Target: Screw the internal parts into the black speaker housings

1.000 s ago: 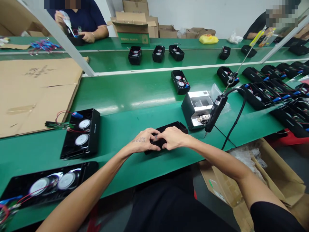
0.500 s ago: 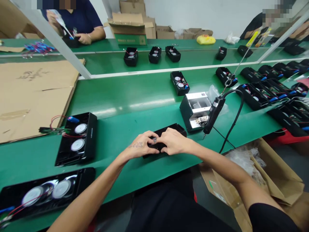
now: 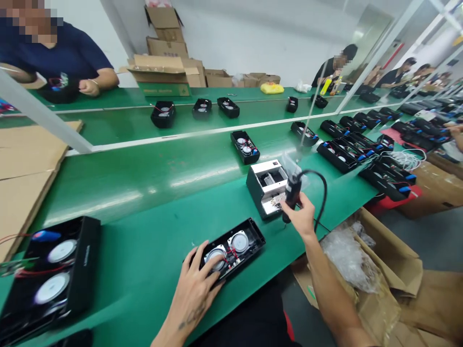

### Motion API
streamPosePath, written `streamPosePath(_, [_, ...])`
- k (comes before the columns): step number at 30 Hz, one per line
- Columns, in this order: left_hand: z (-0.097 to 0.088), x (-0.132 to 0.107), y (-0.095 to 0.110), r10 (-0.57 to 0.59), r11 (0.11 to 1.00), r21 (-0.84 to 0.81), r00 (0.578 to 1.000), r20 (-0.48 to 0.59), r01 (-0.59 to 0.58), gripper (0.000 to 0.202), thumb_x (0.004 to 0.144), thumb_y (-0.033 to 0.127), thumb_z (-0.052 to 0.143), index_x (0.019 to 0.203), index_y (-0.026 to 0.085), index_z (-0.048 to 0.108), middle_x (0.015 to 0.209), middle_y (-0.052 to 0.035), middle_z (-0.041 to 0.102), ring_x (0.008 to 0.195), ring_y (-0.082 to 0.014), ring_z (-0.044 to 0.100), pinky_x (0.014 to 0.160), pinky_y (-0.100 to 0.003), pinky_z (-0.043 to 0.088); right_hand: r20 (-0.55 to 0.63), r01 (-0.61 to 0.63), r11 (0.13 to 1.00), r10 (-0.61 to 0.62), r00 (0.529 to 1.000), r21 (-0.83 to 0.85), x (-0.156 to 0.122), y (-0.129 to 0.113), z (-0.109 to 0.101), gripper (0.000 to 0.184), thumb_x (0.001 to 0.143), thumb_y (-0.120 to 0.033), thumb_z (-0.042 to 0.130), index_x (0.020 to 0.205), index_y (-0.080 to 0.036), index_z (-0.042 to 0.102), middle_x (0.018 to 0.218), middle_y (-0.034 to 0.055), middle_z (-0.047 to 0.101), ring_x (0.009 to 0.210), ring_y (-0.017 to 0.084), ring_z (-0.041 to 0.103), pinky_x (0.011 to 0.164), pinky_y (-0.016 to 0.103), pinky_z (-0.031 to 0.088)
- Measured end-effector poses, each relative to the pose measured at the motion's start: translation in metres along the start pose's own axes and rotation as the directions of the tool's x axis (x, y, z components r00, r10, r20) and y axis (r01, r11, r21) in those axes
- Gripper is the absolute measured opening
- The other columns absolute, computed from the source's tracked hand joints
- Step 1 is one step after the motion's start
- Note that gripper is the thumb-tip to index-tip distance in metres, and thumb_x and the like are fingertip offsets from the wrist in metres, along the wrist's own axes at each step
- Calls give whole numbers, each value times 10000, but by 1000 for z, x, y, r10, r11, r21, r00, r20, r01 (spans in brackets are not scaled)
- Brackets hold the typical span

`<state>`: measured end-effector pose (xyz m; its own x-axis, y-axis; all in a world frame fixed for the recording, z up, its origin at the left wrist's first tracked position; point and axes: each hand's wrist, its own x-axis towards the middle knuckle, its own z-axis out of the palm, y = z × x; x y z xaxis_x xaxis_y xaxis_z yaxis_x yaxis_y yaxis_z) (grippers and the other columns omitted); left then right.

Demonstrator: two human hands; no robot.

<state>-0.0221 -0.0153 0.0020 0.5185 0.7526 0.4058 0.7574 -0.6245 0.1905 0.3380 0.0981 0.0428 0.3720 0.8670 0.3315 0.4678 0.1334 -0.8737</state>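
In front of me on the green bench lies a black speaker housing [image 3: 249, 226], open side up, with two round speakers [image 3: 239, 242] and red wires inside. My left hand [image 3: 198, 279] holds its left end, fingers over the nearer speaker and thumb along the front wall. My right hand [image 3: 302, 214] is wrapped around a black electric screwdriver [image 3: 292, 193] that hangs from a cord, its bit pointing down just above the bench. Right behind that tool stands a screw feeder [image 3: 265, 185] with a silver top and dark sides.
At the left stands another open housing [image 3: 85, 270] with two speakers and a blue battery, beside cardboard [image 3: 25, 164]. More housings [image 3: 340, 156] crowd the right side. A carton [image 3: 390, 260] with clear plastic bags sits below the bench edge. A co-worker [image 3: 79, 53] works across the line.
My right hand has left the housing and taken hold of the screwdriver. My left hand has shifted to the housing's left end, uncovering the speakers. The view has turned to the right.
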Motion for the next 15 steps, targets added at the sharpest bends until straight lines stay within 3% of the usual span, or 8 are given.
streamPosePath(5, [4,-1,-2,-4,999,-47,998,-62,1,85,898,232,746,862,304,774,1304,22,808,1589,-369,463,1340,-596,337,-16,-29,946,35,999,322,-21,-3,6,330,887,-436,794,1067,-209,634,585,-96,600,467,145,560,564,316,531])
streamPosePath(9, [10,-2,-4,-15,998,-65,994,-106,8,124,924,232,716,834,307,756,1263,19,819,1622,-358,418,1377,-623,259,-141,51,912,8,990,408,0,-25,8,306,940,-463,738,1054,-257,541,550,-129,529,414,133,512,526,311,504])
streamPosePath(12, [12,2,-10,10,998,-57,995,-101,-16,118,927,246,729,839,314,770,1238,7,823,1603,-368,448,1348,-645,314,-243,162,882,-55,968,444,23,-45,11,356,936,-438,742,1163,-279,518,602,-127,556,425,140,541,537,320,533])
streamPosePath(15, [11,8,-13,23,999,-43,997,-75,-26,113,928,245,732,853,312,784,1248,-2,820,1564,-375,497,1313,-649,374,-204,149,919,-77,976,366,40,-51,18,323,912,-411,757,1107,-258,550,587,-118,573,441,145,563,571,332,566])
